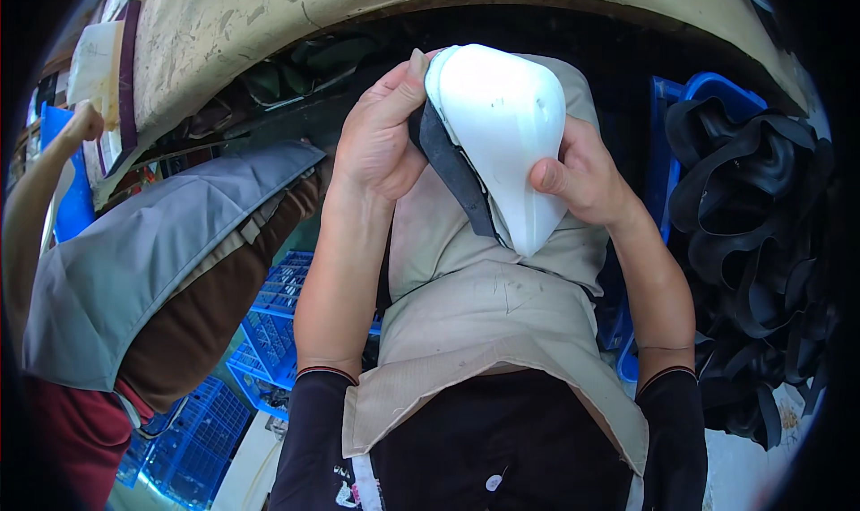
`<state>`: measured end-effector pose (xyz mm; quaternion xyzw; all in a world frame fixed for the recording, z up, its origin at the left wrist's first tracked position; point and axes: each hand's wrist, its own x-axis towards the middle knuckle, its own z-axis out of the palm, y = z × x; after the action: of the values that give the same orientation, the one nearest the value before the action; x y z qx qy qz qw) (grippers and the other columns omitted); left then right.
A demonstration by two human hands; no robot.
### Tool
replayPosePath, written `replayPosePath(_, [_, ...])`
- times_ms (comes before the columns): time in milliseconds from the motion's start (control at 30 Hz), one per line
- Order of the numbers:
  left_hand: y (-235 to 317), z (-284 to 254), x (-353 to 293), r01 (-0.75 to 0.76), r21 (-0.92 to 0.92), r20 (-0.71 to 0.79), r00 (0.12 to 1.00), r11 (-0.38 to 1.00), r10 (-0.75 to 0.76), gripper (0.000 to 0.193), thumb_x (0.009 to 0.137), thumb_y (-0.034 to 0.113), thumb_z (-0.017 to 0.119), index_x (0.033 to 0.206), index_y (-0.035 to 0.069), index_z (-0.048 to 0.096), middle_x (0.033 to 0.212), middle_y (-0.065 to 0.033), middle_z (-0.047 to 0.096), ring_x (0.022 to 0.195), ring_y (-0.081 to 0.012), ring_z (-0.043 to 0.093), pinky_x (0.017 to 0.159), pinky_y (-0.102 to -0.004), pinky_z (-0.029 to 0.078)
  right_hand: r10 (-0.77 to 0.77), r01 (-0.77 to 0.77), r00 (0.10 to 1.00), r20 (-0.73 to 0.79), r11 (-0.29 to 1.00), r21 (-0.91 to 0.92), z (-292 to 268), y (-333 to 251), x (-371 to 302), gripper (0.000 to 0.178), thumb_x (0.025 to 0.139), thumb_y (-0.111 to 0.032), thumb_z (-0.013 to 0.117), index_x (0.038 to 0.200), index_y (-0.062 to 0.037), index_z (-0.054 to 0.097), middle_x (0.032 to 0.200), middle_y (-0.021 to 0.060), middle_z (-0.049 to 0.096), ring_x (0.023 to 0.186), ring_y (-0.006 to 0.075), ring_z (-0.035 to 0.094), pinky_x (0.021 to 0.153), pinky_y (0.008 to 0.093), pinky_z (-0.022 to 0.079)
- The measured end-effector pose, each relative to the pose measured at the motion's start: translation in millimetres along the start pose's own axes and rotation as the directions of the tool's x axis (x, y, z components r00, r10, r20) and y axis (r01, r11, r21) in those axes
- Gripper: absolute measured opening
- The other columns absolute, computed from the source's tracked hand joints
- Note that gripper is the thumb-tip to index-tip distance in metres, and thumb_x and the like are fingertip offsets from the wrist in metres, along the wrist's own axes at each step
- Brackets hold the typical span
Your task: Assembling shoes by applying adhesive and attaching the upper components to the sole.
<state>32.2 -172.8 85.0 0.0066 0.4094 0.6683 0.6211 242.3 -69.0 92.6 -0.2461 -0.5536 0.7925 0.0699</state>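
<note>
A smooth white bicycle saddle (502, 126) is held over my lap, its wide end away from me and its narrow nose toward me. Along its left side hangs a black strip or flap (459, 175), partly loose from the white edge. My left hand (381, 135) is closed on the wide end's left edge, thumb near the rim, fingers hidden behind. My right hand (587, 175) grips the right side, its thumb lying on the white surface near the nose. The saddle's underside is out of sight.
A worn, cream-coloured table edge (296, 27) curves across the front. On the right, black looped pieces (752, 197) pile over a blue crate (658, 171). Blue baskets (269, 318) stand at left, beside a co-worker's grey apron (170, 251). A beige apron (484, 305) covers my lap.
</note>
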Motion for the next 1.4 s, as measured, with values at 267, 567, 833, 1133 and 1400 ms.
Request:
replayPosePath(267, [11, 8, -5, -0.019, 0.019, -0.034, 0.999, 1.0, 0.02, 0.033, 0.104, 0.023, 0.061, 0.123, -0.003, 0.067, 0.107, -0.0118, 0.07, 0.093, -0.0155, 0.066, 0.082, -0.0266, 0.054, 0.034, -0.034, 0.999, 0.004, 0.998, -0.052, 6, -12, 2, 0.065, 0.085, -0.032, 0.08, 0.133, 0.0041, 0.056, 0.113, 0.0193, 0.07, 0.093, 0.0275, 0.069, 0.084, 0.0361, 0.056])
replayPosePath(567, [53, 25, -19, -0.01, 0.084, -0.152, 0.988, 0.996, 0.023, 0.033, 0.104, 0.02, 0.061, 0.125, -0.005, 0.067, 0.107, -0.0099, 0.069, 0.092, -0.0118, 0.061, 0.081, -0.0232, 0.05, 0.043, -0.039, 0.999, 0.028, 0.989, -0.142, 27, -62, 16, 0.085, 0.079, -0.022, 0.082, 0.151, 0.0018, 0.043, 0.127, 0.0193, 0.067, 0.108, 0.0296, 0.065, 0.095, 0.0378, 0.05])
replayPosePath(833, [66, 20, -27, -0.168, 0.29, 0.02, 0.985, 0.942, 0.17, 0.034, 0.104, 0.02, 0.059, 0.121, -0.007, 0.069, 0.104, -0.0141, 0.071, 0.088, -0.0172, 0.061, 0.082, -0.0275, 0.05, 0.049, -0.036, 0.996, 0.068, 0.983, -0.182, 34, -73, 19, 0.095, 0.078, -0.025, 0.084, 0.156, 0.0019, 0.036, 0.13, 0.0214, 0.065, 0.11, 0.0309, 0.065, 0.096, 0.0385, 0.05])
replayPosePath(1133, [73, 40, -33, -0.348, 0.461, 0.074, 0.932, 0.816, 0.356, 0.032, 0.102, 0.019, 0.06, 0.115, -0.007, 0.073, 0.092, -0.0052, 0.074, 0.071, -0.0072, 0.053, 0.066, -0.0212, 0.046, -0.074, 0.071, 0.993, 0.093, 0.997, 0.032, 50, -29, 16, 0.079, 0.077, -0.03, 0.086, 0.14, 0.001, 0.05, 0.121, 0.0178, 0.068, 0.103, 0.0274, 0.067, 0.091, 0.0373, 0.053])
replayPosePath(1400, [15, -14, -46, -0.17, 0.312, -0.13, 0.967, 0.935, 0.219, 0.035, 0.106, 0.027, 0.055, 0.113, -0.006, 0.067, 0.089, -0.0081, 0.068, 0.075, -0.0113, 0.058, 0.068, -0.0248, 0.049, -0.048, 0.092, 0.992, -0.12, 0.914, 0.395, 59, 39, 15, 0.088, 0.079, -0.036, 0.084, 0.145, 0.0031, 0.042, 0.13, 0.0209, 0.062, 0.108, 0.0328, 0.066, 0.099, 0.0419, 0.05])
